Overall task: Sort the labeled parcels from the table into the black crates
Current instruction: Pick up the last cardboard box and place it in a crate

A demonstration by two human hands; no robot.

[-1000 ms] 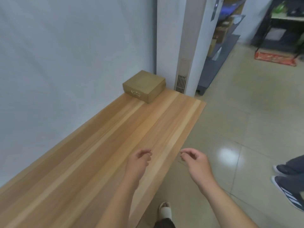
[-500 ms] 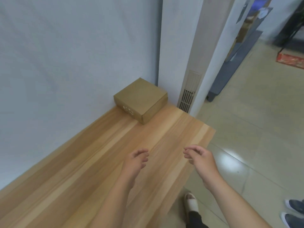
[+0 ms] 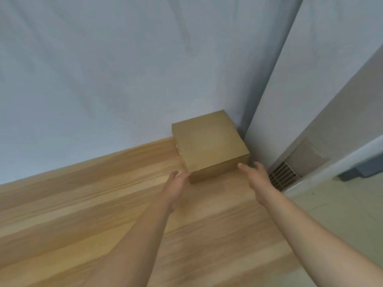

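Note:
A brown cardboard parcel (image 3: 209,143) sits in the far right corner of the wooden table (image 3: 103,214), against the white wall. Some white marking shows on its left side face. My left hand (image 3: 176,183) reaches in with fingers extended, right at the parcel's near left corner. My right hand (image 3: 253,175) is stretched out with open fingers beside the parcel's near right corner. Neither hand grips it. No black crate is in view.
A white wall (image 3: 124,69) backs the table. A white column (image 3: 310,90) with a vent grille (image 3: 284,177) stands just right of the parcel. Pale floor tiles (image 3: 342,204) lie past the table's right edge.
I have moved closer to the parcel. Both hands have gone from loosely curled above the table to stretched out on either side of the parcel's near face.

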